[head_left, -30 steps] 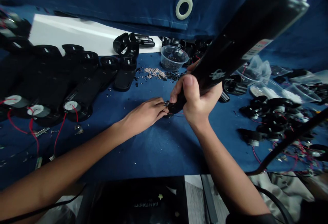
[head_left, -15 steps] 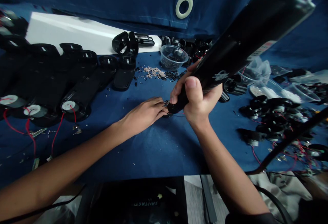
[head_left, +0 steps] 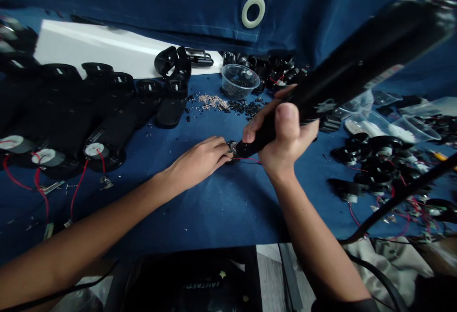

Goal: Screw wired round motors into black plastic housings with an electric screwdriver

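My right hand (head_left: 285,141) is wrapped round a black electric screwdriver (head_left: 342,79), its thumb along the near side. The tool slants from the upper right down to the left. Its lower end is close to a small dark part (head_left: 233,152) on the blue cloth. My left hand (head_left: 203,157) has its fingers closed on this part and mostly hides it. A red wire (head_left: 250,160) runs out from the part to the right. Whether the tool's tip touches the part I cannot tell.
Black housings with motors (head_left: 94,150) and red wires fill the left. Ahead lie loose screws (head_left: 213,102), small black pieces (head_left: 246,108) and a clear bowl (head_left: 240,81). More black motor parts (head_left: 374,160) are piled on the right, near a black cable (head_left: 392,207).
My right hand and the screwdriver have shifted to the right, away from my left hand. More of the small part and its red wire shows. My left hand stays in place.
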Action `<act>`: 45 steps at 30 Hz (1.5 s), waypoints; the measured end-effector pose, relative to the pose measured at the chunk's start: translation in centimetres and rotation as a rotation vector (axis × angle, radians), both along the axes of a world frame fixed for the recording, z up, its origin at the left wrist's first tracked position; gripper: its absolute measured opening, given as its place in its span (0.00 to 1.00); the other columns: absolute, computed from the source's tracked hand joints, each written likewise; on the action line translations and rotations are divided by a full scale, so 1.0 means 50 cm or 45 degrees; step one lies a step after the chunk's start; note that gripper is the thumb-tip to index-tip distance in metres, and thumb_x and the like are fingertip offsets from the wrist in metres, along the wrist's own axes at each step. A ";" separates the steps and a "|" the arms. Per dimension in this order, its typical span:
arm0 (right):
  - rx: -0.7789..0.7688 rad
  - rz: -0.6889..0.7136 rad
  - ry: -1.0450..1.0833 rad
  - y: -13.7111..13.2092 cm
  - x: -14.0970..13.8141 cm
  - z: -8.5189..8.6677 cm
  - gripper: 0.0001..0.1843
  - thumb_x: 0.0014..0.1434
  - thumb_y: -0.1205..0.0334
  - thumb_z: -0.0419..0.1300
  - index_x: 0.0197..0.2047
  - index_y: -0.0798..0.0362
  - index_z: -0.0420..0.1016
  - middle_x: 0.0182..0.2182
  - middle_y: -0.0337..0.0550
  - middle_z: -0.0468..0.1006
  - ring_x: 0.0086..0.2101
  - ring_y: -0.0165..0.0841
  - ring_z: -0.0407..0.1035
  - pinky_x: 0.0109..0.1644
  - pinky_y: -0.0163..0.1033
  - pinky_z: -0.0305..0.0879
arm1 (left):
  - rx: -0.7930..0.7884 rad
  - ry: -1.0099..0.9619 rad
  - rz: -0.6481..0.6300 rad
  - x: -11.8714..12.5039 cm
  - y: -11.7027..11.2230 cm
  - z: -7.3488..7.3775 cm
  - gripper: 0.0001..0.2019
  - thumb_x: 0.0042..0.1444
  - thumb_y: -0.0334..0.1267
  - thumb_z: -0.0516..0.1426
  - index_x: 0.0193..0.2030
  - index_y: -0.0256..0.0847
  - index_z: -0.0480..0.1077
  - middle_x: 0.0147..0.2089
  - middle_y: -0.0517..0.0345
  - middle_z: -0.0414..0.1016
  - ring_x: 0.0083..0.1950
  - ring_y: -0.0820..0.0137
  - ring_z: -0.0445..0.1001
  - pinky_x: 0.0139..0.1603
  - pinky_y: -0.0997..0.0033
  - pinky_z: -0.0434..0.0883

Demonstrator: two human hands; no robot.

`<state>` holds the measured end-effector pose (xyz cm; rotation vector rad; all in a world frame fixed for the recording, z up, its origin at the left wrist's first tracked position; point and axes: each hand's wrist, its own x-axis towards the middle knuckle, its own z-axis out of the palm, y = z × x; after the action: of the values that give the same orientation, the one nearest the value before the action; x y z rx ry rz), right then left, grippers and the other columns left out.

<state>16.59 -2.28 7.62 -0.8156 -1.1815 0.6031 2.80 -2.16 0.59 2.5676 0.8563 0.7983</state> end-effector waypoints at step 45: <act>0.094 -0.225 0.359 0.010 0.031 -0.012 0.10 0.59 0.52 0.53 0.43 0.44 0.59 0.22 0.27 0.61 0.14 0.23 0.59 0.15 0.30 0.60 | -0.133 0.019 0.130 -0.017 -0.029 -0.004 0.06 0.59 0.32 0.55 0.44 0.39 0.64 0.54 0.54 0.59 0.48 0.70 0.70 0.57 0.64 0.68</act>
<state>18.14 -1.80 7.01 -0.7365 -0.8600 0.5067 1.95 -3.61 0.39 2.4583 1.0131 0.7428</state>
